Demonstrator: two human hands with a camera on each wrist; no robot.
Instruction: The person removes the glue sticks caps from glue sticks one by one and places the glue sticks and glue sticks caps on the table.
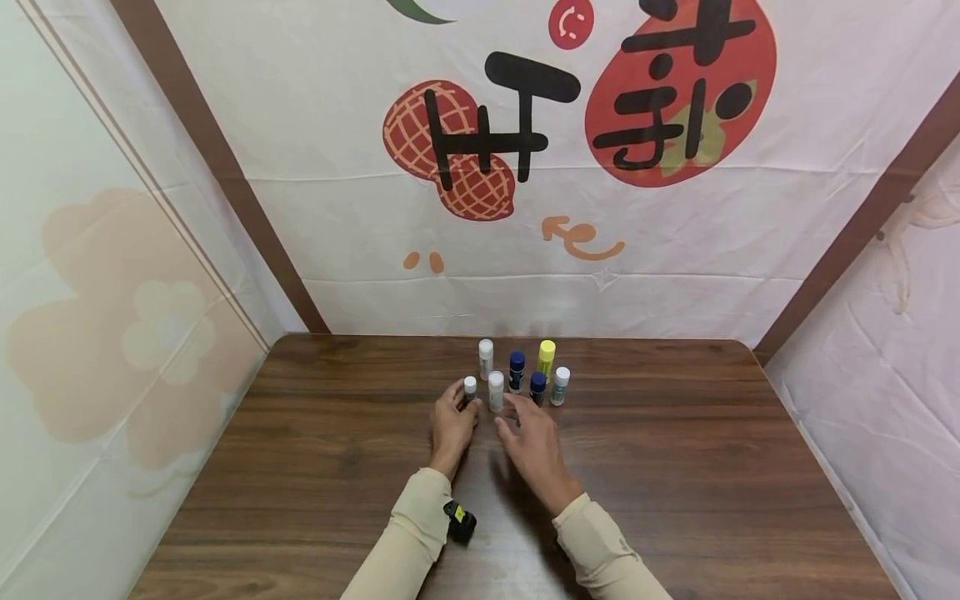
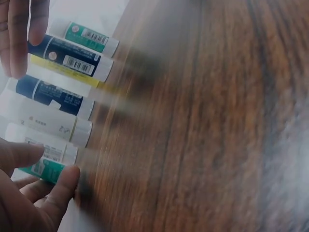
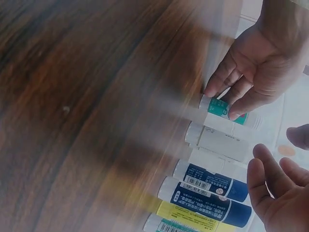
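Left hand (image 1: 453, 427): fingers curled round small green-labelled tube (image 1: 470, 386), upright between thumb and fingertips. Right hand (image 1: 536, 442): fingers parted, thumb apart, holding nothing. White tube (image 1: 496, 393) between both hands' fingers; nearer blue-capped tube (image 1: 537, 385) just beyond right fingers. Judgement: best grip light and low, base flat on desk (image 1: 675, 467); right fingertips should avoid nudging neighbours, likely easily toppled.
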